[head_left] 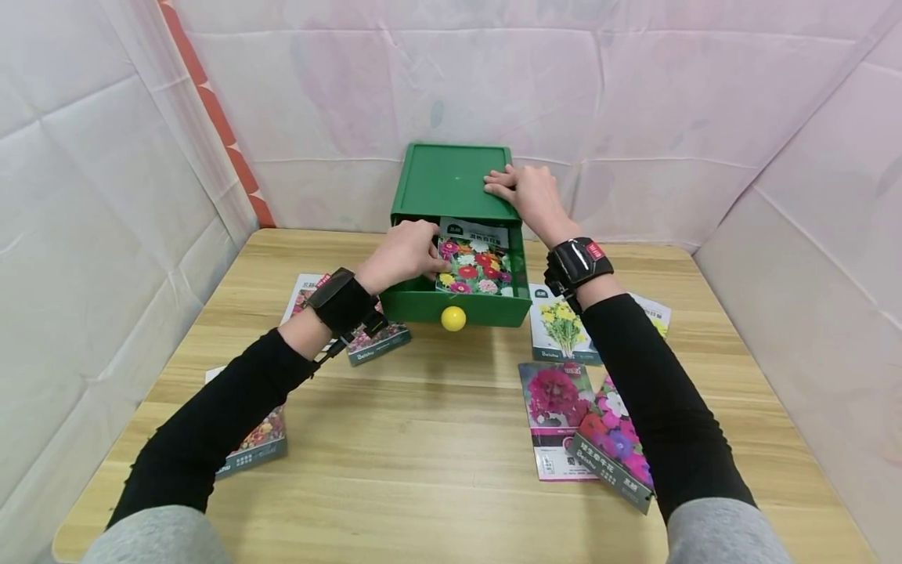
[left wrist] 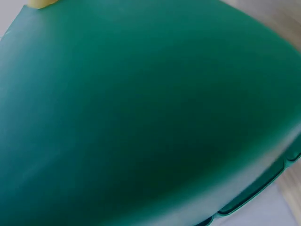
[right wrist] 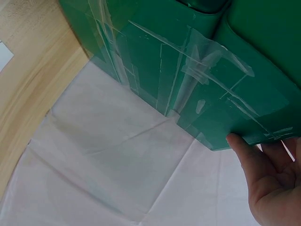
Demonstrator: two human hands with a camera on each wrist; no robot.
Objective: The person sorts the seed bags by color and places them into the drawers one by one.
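Left hand (head_left: 402, 254) reaches into the open drawer (head_left: 458, 307) of the green box (head_left: 451, 180), fingers curled round the left edge of a seed packet (head_left: 475, 262) printed with mixed flowers; packet lies inside the drawer, partly under the box's top. Right hand (head_left: 528, 192) rests flat on the box top at its right front corner, fingers straight, holding nothing. Right wrist view shows the thumb against the box's lower edge, clear tape strips on the green side, white cloth below.

Yellow knob (head_left: 453, 318) sits on the drawer front, just below the left hand. Left wrist view is filled by blurred green plastic.

On the worktop (head_left: 423, 439): a packet (head_left: 373, 341) under the left wrist, another (head_left: 257, 446) beneath the left forearm. Near the right forearm, a yellow-flower packet (head_left: 560, 325), a magenta-flower packet (head_left: 553, 415), and one with purple and white blooms (head_left: 616, 458) overlapping it.
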